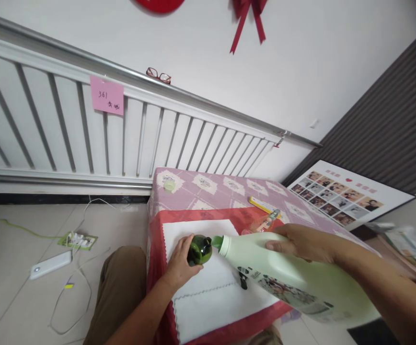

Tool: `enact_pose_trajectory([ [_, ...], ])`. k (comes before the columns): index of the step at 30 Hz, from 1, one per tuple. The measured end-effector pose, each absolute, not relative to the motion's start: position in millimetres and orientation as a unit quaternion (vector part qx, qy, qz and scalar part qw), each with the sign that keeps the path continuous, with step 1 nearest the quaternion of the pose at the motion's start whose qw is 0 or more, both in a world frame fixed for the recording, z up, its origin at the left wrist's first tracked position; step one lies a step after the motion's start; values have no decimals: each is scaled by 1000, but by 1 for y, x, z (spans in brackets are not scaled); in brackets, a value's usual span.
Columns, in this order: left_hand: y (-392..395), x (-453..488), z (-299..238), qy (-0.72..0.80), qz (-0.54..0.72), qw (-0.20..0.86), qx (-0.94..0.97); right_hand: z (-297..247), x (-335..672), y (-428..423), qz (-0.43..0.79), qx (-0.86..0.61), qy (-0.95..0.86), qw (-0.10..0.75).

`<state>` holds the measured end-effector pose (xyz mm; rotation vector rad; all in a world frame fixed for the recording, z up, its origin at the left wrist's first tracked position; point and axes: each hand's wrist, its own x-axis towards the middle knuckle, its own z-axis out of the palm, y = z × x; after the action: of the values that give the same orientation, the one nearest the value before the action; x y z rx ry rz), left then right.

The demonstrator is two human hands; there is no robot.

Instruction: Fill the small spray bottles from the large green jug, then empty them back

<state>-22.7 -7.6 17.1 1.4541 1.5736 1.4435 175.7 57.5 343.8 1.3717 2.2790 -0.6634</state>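
I have the left hand (181,264) clasping a glossy dark-green bottle (200,250) over the white sheet (208,309), the right hand (301,243) gripping a tilted, labelled pale-green jug (301,282).

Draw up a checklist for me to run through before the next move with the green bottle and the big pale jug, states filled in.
1. Left hand grips the small green bottle: ok.
2. Right hand holds the pale green jug, tipped toward the bottle: ok.
3. Jug's green spout points at the bottle's top end: ok.
4. Spout touching the bottle: cannot tell; they look very close.
5. Bottle's fill level: cannot tell through the dark green wall.
6. White sheet spread beneath the bottle and spout: ok.
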Motion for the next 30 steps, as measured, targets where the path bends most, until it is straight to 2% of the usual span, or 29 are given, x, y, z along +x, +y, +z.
enact_pose_trajectory([
  [30,-10,-22,20,588,533,271,546,345,172,62,-214,511,805,212],
])
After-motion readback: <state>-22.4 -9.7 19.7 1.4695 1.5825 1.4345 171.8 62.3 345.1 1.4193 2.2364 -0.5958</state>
